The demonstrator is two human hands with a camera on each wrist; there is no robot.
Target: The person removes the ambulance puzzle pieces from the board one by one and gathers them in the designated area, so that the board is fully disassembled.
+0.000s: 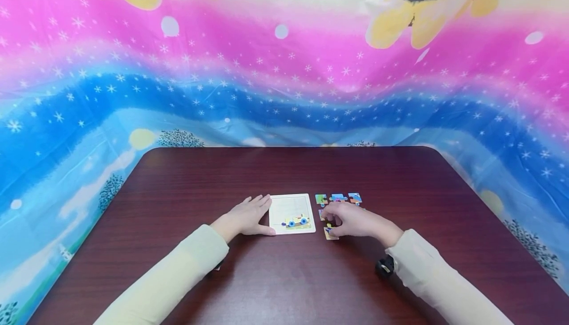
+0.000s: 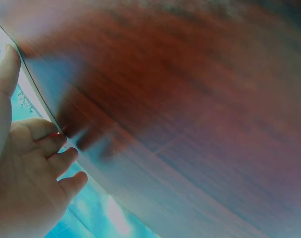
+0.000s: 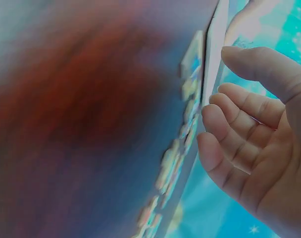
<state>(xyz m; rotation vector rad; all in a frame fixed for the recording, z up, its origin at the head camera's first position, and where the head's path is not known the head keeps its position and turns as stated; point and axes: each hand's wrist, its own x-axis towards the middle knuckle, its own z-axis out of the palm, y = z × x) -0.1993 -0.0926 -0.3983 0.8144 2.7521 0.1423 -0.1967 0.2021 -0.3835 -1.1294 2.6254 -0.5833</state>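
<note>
A square white puzzle board [image 1: 289, 206] with a raised rim lies on the table. Lower right inside it is a picture section of a vehicle with blue wheels [image 1: 297, 222]. My left hand [image 1: 247, 215] lies along the board's left side, fingers straight and thumb at the lower left corner. Right of the board, my right hand [image 1: 355, 220] is over several loose jigsaw pieces [image 1: 321, 199], partly hiding them. Its fingers are gently bent; the right wrist view shows nothing between thumb and fingers [image 3: 215, 151]. One jigsaw piece [image 1: 331, 234] shows below the thumb.
The dark red-brown wooden table [image 1: 266, 275] has rounded far corners. Behind it hangs a pink and blue curtain [image 1: 284, 83] with snowflakes. A black wrist device [image 1: 385, 266] sits under the right sleeve.
</note>
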